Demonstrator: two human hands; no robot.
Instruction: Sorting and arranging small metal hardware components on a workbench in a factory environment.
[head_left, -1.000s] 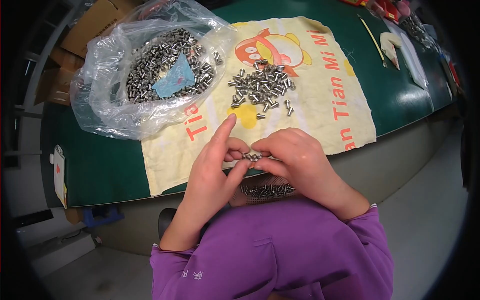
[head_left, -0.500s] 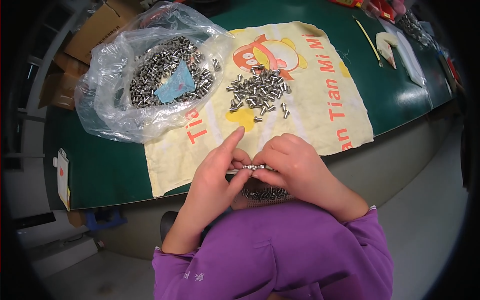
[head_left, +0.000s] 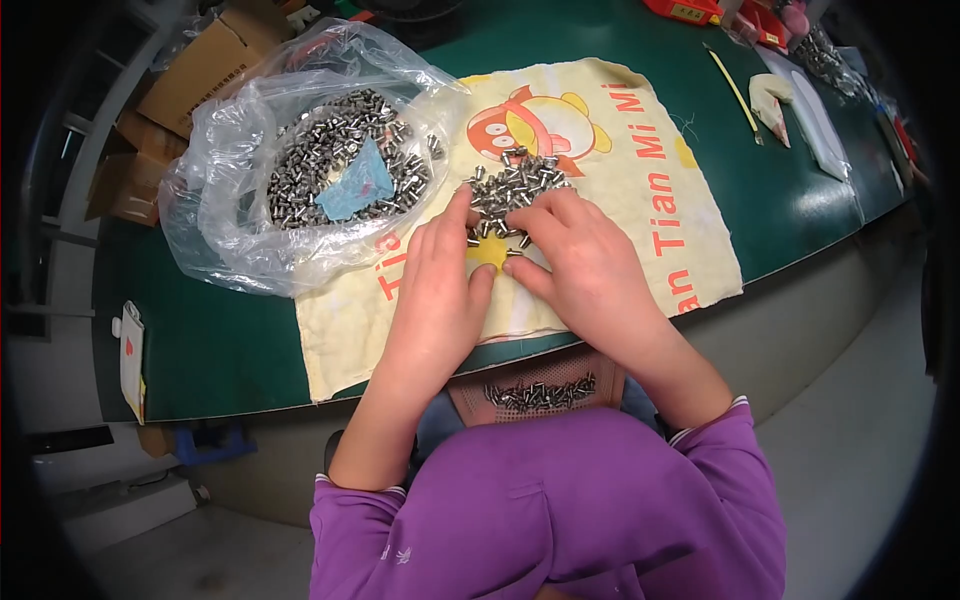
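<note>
A pile of small shiny metal screw-like pieces [head_left: 512, 190] lies on a cream printed cloth [head_left: 675, 215]. At the pile's near left edge rests my left hand [head_left: 437, 280], its fingers stretched forward and the thumb apart. My right hand [head_left: 580, 250] bends over the near right side, thumb and forefinger spread, with a loose piece just beside the thumb tip. Neither hand shows a piece held, though some right fingertips are hidden. Below the table edge, a pinkish mesh basket [head_left: 468, 400] on my lap contains more such pieces [head_left: 540, 393].
To the left, a clear plastic bag [head_left: 215, 225] holds many metal pieces and a blue scrap [head_left: 358, 185]. Cardboard boxes [head_left: 205, 75] stand behind it. A yellow stick [head_left: 733, 92] and a white strip [head_left: 815, 125] lie far right on the green table [head_left: 220, 350].
Both hands have moved forward from the table's near edge to the pile. The short row of metal pieces they pinched is no longer between the fingers. The lap basket is more exposed.
</note>
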